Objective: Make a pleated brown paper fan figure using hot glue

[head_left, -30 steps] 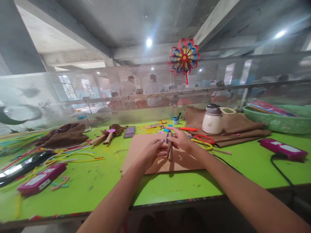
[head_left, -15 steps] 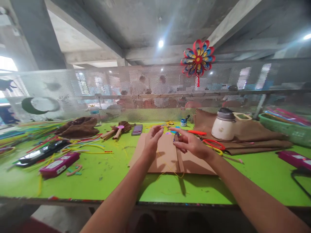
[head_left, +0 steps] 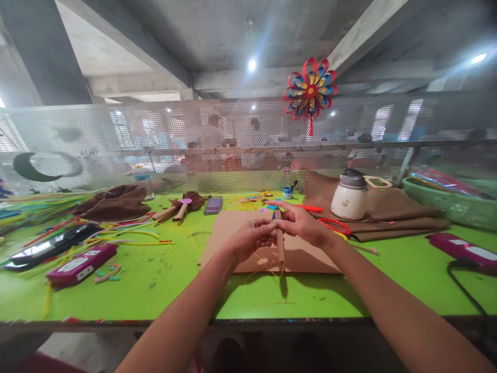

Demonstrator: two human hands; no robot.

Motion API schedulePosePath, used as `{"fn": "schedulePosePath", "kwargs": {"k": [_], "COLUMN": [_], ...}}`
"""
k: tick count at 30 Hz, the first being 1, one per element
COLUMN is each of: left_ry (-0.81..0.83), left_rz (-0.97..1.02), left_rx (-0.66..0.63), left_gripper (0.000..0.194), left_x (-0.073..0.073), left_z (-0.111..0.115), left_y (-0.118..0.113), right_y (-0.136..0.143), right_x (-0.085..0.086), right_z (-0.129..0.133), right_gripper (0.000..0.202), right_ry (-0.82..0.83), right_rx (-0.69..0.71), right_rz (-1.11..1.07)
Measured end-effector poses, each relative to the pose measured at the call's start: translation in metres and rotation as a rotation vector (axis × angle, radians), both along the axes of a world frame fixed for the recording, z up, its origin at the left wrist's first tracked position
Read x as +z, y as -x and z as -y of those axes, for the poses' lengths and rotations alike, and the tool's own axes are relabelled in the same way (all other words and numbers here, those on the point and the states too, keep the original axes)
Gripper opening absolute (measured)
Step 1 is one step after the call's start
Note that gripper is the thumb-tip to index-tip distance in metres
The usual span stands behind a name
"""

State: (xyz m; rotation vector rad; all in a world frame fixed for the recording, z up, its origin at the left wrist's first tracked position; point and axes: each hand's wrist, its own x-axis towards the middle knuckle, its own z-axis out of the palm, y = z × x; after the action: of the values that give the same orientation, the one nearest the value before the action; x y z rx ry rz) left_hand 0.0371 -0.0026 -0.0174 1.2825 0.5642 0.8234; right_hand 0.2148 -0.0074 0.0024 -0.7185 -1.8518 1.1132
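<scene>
My right hand [head_left: 305, 224] grips the upper end of a narrow brown paper strip [head_left: 280, 251], which hangs upright and looks folded or rolled. Something dark blue shows at its top, too small to name. My left hand [head_left: 250, 238] is closed in a pinch, its fingertips meeting the right fingertips at the strip's left side. What the left fingers hold is hidden. A thin yellow thread [head_left: 266, 265] loops below both hands, near the strip's lower end. Beneath them a flat brown cardboard sheet [head_left: 221, 233] lies on the green table [head_left: 163, 290].
Left are a brown cloth bundle [head_left: 112, 203], purple box [head_left: 81, 265], pipe cleaners [head_left: 135, 242] and a paper flower [head_left: 186, 203]. Right are red-handled scissors [head_left: 334, 225], a cream jug [head_left: 348, 197] on brown cloth, a green basket [head_left: 458, 207] and another purple box [head_left: 464, 249]. A perforated screen [head_left: 217, 134] stands behind.
My left hand has moved right and closed, meeting the right hand at the strip; before, it was apart with fingers loosely curved. The view has shifted slightly.
</scene>
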Motion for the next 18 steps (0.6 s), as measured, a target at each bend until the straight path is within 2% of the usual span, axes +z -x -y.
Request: {"fn": "schedulePosePath", "kwargs": {"k": [9, 18], "left_ry": [0.043, -0.034], "left_rz": [-0.003, -0.063], "left_rx": [0.000, -0.009], "left_gripper": [0.025, 0.022], "left_x": [-0.007, -0.007], "left_z": [-0.005, -0.004], "left_y": [-0.001, -0.001], "right_y": [-0.001, 0.001], "right_x": [-0.008, -0.011], "right_z": [-0.009, -0.013], "right_gripper": [0.053, 0.049], "right_ry": [-0.052, -0.111], "right_rx": [0.011, -0.065], "right_rz": [0.014, 0.096]}}
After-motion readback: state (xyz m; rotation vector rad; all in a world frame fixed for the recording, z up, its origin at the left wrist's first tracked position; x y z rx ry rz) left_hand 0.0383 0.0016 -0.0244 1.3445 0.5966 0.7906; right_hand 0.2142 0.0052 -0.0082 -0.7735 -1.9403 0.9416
